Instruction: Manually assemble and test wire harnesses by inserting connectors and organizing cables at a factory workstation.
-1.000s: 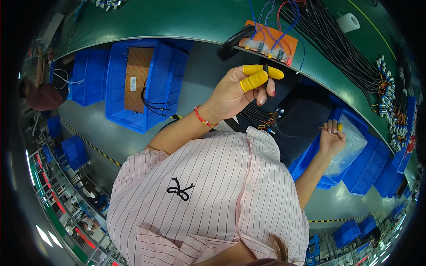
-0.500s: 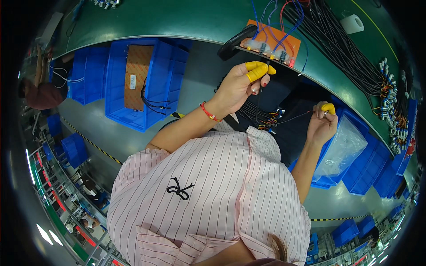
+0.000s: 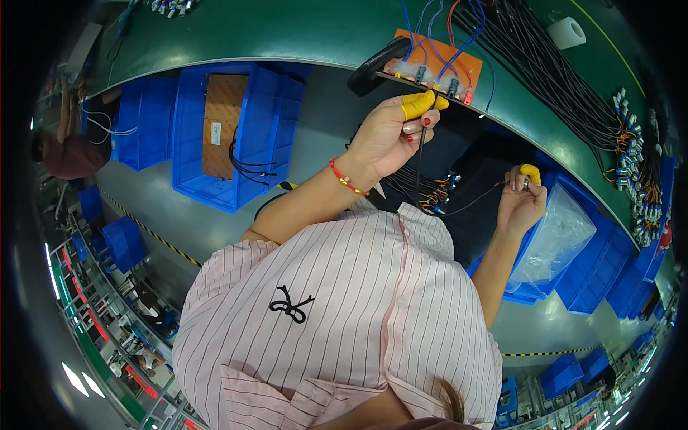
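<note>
My left hand [image 3: 390, 136], with yellow finger cots on thumb and forefinger, pinches one end of a thin black wire [image 3: 459, 209] just below an orange test board [image 3: 438, 63] on the green bench edge. My right hand [image 3: 522, 202], also with a yellow cot, grips the wire's other end at a small metal connector. The wire sags in a loop between the two hands, over a bundle of black cables with coloured tips [image 3: 428, 192] in my lap.
A blue bin lined with a clear plastic bag [image 3: 562, 240] sits under my right hand. A large blue bin [image 3: 247, 136] holding an orange-brown board and black leads stands on the floor at left. Many black cable harnesses [image 3: 573, 93] and a white tape roll [image 3: 571, 31] lie on the green bench [image 3: 287, 32].
My right hand has lifted away from the bagged blue bin with the wire's end. My left hand's fingers have closed from spread to a pinch on the wire near the orange board.
</note>
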Available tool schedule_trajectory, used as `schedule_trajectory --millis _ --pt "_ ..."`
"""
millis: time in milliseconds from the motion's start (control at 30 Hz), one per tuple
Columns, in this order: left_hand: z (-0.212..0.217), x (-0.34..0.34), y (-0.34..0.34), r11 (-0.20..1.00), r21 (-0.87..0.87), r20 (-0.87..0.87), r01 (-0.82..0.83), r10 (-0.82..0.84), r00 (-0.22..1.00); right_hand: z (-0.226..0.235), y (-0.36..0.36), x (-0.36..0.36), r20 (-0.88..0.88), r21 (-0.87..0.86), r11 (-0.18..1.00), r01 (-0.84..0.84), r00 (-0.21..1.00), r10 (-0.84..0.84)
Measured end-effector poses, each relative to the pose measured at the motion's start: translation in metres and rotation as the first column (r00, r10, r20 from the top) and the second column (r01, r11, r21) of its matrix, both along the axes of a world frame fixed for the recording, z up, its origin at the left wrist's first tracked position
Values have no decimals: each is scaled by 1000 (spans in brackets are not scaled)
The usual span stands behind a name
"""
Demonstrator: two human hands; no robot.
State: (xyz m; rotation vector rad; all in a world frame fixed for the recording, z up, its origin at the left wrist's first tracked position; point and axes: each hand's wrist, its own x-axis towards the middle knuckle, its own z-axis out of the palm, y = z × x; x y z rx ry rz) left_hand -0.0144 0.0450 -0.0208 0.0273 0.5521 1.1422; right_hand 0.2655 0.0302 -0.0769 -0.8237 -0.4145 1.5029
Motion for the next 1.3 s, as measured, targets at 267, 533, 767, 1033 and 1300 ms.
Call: schedule_trajectory --millis 267,533,767,1033,1300 --pt "-11 -2 7 993 104 -109 51 -40 993 8 -2 0 15 18 999 33 999 -33" --pt "1 3 10 980 127 -439 155 -85 895 13 -13 17 18 21 996 88 996 -89" --pt "-1 14 1 979 188 -532 75 37 846 17 -15 30 18 36 994 105 994 -106" --pt "44 19 -35 884 289 -635 367 -110 764 42 -11 86 33 154 973 169 984 -176" --pt "76 34 86 847 503 -545 173 156 824 95 53 170 -155 406 871 277 960 -233"
